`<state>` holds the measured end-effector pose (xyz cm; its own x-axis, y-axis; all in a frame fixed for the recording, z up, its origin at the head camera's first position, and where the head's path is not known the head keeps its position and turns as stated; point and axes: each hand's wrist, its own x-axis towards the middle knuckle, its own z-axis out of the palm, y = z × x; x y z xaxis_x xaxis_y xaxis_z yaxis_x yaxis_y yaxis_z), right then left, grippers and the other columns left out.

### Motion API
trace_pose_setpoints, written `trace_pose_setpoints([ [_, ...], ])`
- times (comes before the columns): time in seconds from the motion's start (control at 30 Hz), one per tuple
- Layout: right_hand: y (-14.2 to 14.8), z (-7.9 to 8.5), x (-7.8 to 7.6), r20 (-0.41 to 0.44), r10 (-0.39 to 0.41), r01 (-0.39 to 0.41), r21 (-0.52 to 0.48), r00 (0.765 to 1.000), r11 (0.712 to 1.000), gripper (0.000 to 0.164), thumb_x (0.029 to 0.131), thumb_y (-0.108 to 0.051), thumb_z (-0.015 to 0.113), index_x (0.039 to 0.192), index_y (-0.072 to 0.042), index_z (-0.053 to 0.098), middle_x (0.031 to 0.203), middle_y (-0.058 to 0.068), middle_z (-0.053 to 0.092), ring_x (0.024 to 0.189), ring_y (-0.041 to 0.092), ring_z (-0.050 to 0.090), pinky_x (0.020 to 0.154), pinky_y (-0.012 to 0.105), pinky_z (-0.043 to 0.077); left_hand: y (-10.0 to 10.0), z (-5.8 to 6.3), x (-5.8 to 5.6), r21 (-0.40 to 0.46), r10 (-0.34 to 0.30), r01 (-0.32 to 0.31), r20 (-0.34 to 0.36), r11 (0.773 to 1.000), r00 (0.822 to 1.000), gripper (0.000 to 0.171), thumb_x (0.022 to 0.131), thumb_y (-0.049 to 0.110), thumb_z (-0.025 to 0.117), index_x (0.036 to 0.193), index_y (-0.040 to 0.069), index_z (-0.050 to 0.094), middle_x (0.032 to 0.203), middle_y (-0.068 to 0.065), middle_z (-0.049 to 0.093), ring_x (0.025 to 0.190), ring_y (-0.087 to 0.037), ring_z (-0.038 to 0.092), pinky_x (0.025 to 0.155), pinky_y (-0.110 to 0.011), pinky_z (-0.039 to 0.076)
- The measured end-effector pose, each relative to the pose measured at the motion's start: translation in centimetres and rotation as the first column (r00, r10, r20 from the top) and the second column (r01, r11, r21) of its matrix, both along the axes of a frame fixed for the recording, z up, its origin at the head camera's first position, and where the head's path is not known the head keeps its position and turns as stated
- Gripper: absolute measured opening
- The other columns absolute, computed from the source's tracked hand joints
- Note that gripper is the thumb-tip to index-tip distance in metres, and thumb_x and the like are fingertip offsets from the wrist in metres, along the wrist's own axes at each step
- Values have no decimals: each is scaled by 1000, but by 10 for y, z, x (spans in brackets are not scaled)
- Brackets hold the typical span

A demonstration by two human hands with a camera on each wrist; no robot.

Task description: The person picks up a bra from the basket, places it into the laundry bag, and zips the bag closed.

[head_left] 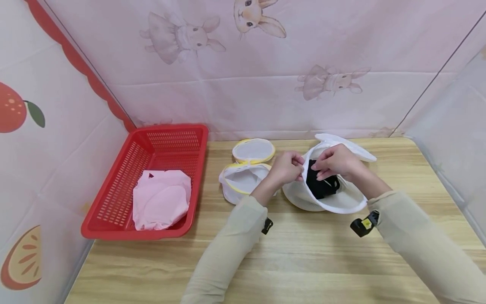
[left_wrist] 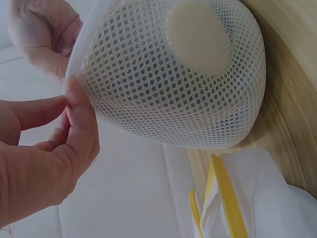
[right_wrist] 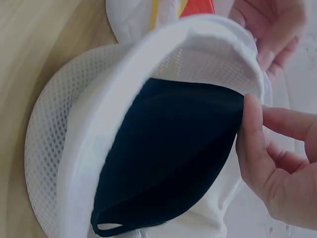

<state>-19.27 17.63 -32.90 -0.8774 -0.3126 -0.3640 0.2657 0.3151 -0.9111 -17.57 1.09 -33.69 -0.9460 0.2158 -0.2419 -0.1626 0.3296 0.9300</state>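
Sleeves (head_left: 225, 253), right hand (head_left: 336, 162) overlapping black cloth (head_left: 318, 188) — yellow-trimmed pouch (head_left: 239, 180), red basket (head_left: 130, 234)

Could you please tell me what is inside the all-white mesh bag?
A black fabric item sits in the bag, its edge pinched by the right hand. A pale oval shows at the mesh, possibly inside. Anything beneath the black item is covered from view.

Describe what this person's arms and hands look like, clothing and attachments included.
The left sleeve and right sleeve are long, plain beige. The left hand and right hand wear no gloves. Each cuff has a small black wrist device; the right one bears a yellow patch.
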Motion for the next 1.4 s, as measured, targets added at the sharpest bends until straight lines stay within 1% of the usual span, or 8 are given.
trace_pose_setpoints([
  [0.13, -6, -3, 3, 6, 22, -22, -19, 1000, 1000, 5, 82, 10, 56, 78, 12, 54, 70, 12, 64, 53, 17, 61, 58, 31, 55, -1, -1, 0, 8, 2, -2, 6, 1000, 1000, 10, 81, -12, 54, 86, -3, 58, 68, -4, 51, 49, -11, 52, 50, -20, 51],
  [0.33, -9, -2, 6, 4, 40, -40, -25, 999, 999, 5, 83, 12, 55, 78, 14, 54, 67, 11, 62, 55, 18, 62, 60, 32, 55, -1, 0, 1, 17, 0, -1, 18, 1000, 1000, 10, 81, -11, 54, 85, -3, 57, 70, -5, 52, 52, -11, 54, 52, -21, 52],
  [0.5, -13, -6, 8, -8, 77, -77, -15, 997, 997, 5, 81, 15, 53, 84, 18, 53, 66, 10, 59, 58, 19, 62, 61, 32, 55, -1, 3, 2, 26, 4, -5, 29, 1000, 1000, 10, 81, -12, 54, 85, -2, 57, 72, -8, 53, 52, -12, 54, 53, -21, 52],
  [0.63, -17, -10, 9, -7, 104, -104, -15, 995, 994, 7, 81, 15, 53, 87, 19, 53, 68, 8, 59, 59, 17, 62, 62, 32, 55, -1, 4, 3, 41, 25, -27, 41, 999, 999, 11, 80, -13, 53, 85, -4, 57, 71, -7, 53, 53, -12, 54, 53, -21, 52],
  [0.9, -21, -12, 11, -33, 134, -134, 6, 990, 991, 9, 79, 16, 52, 87, 20, 53, 69, 6, 58, 63, 15, 61, 64, 33, 55, -2, 3, 1, 89, 62, -68, 69, 994, 996, 14, 78, -15, 51, 88, -6, 56, 76, -12, 54, 53, -12, 53, 54, -22, 53],
  [1.03, -19, -10, 12, -20, 153, -153, -7, 988, 988, 13, 80, 16, 52, 91, 22, 52, 72, 7, 60, 66, 16, 62, 66, 33, 54, -2, 1, -1, 101, 76, -83, 77, 991, 994, 14, 80, -15, 52, 90, -7, 56, 75, -11, 53, 53, -13, 53, 55, -23, 53],
  [1.23, -10, -2, 13, 9, 152, -152, -44, 988, 987, 20, 83, 15, 52, 100, 25, 49, 79, 15, 63, 71, 20, 65, 71, 34, 54, -4, 0, -2, 111, 87, -96, 87, 989, 992, 12, 82, -13, 52, 93, -8, 55, 73, -8, 51, 54, -13, 53, 55, -22, 53],
  [1.4, 0, 6, 13, 6, 164, -163, -81, 986, 983, 25, 84, 12, 53, 104, 27, 46, 85, 20, 63, 77, 23, 65, 75, 36, 52, -6, -3, -4, 138, 94, -108, 103, 985, 990, 14, 81, -14, 51, 92, -8, 55, 77, -12, 54, 55, -13, 53, 54, -22, 53],
])
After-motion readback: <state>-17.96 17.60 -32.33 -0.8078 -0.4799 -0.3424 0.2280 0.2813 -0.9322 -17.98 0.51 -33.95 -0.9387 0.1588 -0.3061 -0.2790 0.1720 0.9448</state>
